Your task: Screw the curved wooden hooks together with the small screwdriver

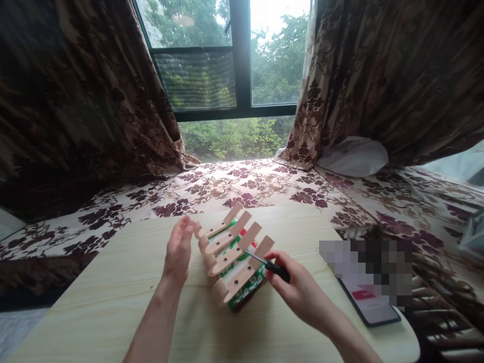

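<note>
Wooden slats with dark screws, joined to round wooden pieces at their left ends, make up an assembly point(223, 259) that rests on a green and white patterned box point(247, 292). My right hand point(295, 282) grips a screwdriver point(278, 270) by its black handle; the metal shaft points left over the slats. Left of the assembly, my left hand point(180, 249) is raised with its fingers loosely apart and somewhat blurred near the round pieces. Nothing shows in it.
A pale wooden table point(113, 297) lies under everything. At its right side is a phone point(372, 297), partly pixelated. Beyond are a floral cloth point(242, 179), a white bag point(355, 156), patterned curtains point(313, 101) and a window.
</note>
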A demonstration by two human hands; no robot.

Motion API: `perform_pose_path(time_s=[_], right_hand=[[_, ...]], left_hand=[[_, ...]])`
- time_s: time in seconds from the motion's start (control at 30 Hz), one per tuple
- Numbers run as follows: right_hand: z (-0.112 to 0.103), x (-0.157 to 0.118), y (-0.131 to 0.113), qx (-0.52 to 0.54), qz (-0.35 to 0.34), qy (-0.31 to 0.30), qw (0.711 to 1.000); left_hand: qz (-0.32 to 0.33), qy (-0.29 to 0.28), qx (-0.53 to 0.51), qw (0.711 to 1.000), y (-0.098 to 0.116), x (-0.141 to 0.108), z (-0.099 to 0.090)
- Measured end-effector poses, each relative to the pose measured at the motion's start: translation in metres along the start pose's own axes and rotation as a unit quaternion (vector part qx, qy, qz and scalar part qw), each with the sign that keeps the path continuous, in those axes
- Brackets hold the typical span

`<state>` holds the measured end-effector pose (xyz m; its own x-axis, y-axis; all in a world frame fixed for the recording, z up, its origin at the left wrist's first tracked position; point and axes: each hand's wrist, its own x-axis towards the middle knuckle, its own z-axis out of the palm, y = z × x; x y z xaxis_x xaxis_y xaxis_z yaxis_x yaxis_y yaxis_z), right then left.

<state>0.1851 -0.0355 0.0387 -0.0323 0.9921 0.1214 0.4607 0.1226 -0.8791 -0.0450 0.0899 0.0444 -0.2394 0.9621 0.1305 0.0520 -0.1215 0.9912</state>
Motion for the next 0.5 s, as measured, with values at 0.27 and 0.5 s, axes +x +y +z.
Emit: perform_pose_path(time_s=[0.27,0.5], right_hand=[[-0.012,-0.012,-0.006,0.032,-0.003,0.019,0.999],[-0.005,-0.026,-0.009,0.108,0.052,0.024,0.993]], left_hand=[[-0.047,-0.082,0.042,0.995,0.004,-0.03,-0.02],[-0.089,-0.096,0.116,0.985,-0.003,-0.065,-0.045]])
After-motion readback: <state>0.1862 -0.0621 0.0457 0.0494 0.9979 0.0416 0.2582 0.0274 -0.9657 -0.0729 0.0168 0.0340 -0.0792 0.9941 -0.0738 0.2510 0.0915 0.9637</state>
